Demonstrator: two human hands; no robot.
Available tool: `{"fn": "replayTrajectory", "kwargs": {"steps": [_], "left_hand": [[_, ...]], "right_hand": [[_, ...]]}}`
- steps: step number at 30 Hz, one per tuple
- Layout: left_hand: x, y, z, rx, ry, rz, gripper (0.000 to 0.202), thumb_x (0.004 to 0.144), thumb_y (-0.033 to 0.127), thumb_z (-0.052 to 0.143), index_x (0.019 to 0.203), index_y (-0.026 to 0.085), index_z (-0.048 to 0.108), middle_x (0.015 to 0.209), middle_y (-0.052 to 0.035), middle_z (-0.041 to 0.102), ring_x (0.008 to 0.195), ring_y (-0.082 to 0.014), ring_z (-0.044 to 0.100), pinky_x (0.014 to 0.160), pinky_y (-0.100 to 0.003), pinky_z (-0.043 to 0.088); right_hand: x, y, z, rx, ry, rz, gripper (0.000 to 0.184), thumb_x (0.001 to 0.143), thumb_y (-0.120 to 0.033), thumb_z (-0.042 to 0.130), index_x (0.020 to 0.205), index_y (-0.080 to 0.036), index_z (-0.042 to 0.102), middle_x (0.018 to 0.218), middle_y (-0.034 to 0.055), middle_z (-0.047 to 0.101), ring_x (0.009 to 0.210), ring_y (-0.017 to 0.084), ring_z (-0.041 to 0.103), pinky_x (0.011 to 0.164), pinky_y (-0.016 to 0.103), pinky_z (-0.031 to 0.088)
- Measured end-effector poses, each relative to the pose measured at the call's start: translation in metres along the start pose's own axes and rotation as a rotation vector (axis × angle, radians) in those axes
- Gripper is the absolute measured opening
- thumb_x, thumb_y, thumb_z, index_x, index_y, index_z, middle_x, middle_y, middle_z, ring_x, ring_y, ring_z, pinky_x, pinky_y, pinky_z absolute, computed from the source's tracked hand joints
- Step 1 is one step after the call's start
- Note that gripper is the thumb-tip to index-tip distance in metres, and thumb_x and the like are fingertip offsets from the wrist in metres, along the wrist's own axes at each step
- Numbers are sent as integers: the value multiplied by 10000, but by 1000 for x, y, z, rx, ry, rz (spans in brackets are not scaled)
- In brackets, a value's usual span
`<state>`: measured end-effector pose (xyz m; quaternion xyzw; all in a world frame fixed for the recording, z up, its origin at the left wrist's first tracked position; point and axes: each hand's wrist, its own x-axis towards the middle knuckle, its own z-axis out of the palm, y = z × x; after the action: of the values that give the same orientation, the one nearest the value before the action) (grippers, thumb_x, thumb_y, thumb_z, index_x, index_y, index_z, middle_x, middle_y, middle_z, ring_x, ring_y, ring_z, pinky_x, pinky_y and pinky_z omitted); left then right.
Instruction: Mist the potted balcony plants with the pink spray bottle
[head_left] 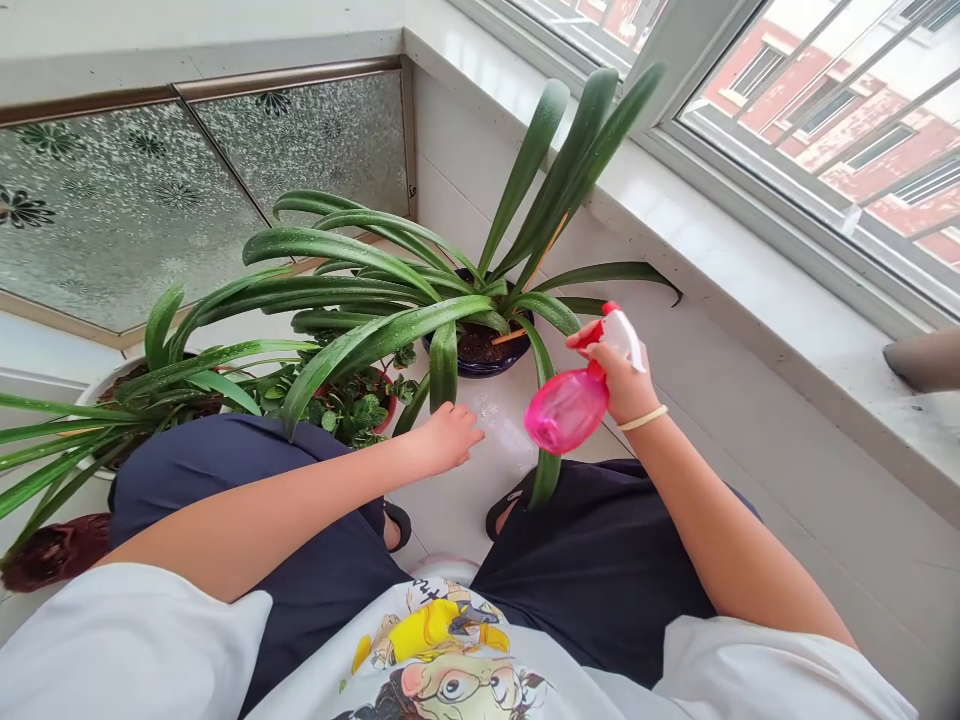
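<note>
My right hand (619, 375) grips a pink spray bottle (566, 408) with a red and white nozzle head, finger on the trigger, nozzle turned toward the long-leaved plant (420, 300) in the dark blue pot (487, 362). My left hand (448, 437) reaches forward low beneath one drooping wet leaf (442, 365), fingers curled loosely and holding nothing that I can see. Water droplets cover the leaves.
A small leafy plant in a red pot (352, 405) and another long-leaved plant in a white pot (112, 395) stand left. Frosted glass panels (150, 190) lie behind. A white sill (750, 280) and barred window run along the right. My knees and sandals are below.
</note>
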<state>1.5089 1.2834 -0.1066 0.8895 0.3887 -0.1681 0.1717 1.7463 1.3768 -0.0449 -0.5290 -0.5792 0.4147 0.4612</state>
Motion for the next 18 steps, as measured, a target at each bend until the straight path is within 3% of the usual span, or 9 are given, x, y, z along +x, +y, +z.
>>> {"fn": "replayTrajectory", "kwargs": {"steps": [2,6,10,15,18], "left_hand": [[-1,-3,4,-35,-38,-10,414,940,339,547,1319,192,621,1266,-191,614,1178,-348,519,928,-423,379],[0,-5,13,-110,-98,-32,394,916,350,577,1285,234,653,1229,-171,647,1151,-346,537,924,-428,385],[4,-3,17,-114,-166,-56,404,900,353,601,1271,208,668,1220,-196,656,1143,-366,544,928,-448,376],[8,1,14,-100,-160,-69,385,911,321,590,1263,185,670,1199,-212,666,1145,-369,554,945,-457,363],[8,2,15,-112,-147,-79,366,903,321,601,1238,193,676,1175,-202,680,1139,-365,562,960,-459,360]], "right_hand": [[-14,5,-4,-77,-92,88,183,690,-263,601,860,-209,645,846,7,695,822,182,625,656,284,497],[-43,22,-4,-157,-192,225,198,680,-312,599,826,-190,654,830,21,707,801,187,630,681,296,492],[-58,44,-7,-90,-187,351,162,671,-329,607,765,-199,632,744,17,676,745,188,637,699,314,520],[-63,51,-16,-20,-168,418,82,661,-294,590,666,-220,555,583,-32,563,547,135,533,553,282,477],[-64,50,-18,-45,-146,453,76,646,-282,601,683,-216,589,640,-9,624,631,163,604,616,295,515]]}}
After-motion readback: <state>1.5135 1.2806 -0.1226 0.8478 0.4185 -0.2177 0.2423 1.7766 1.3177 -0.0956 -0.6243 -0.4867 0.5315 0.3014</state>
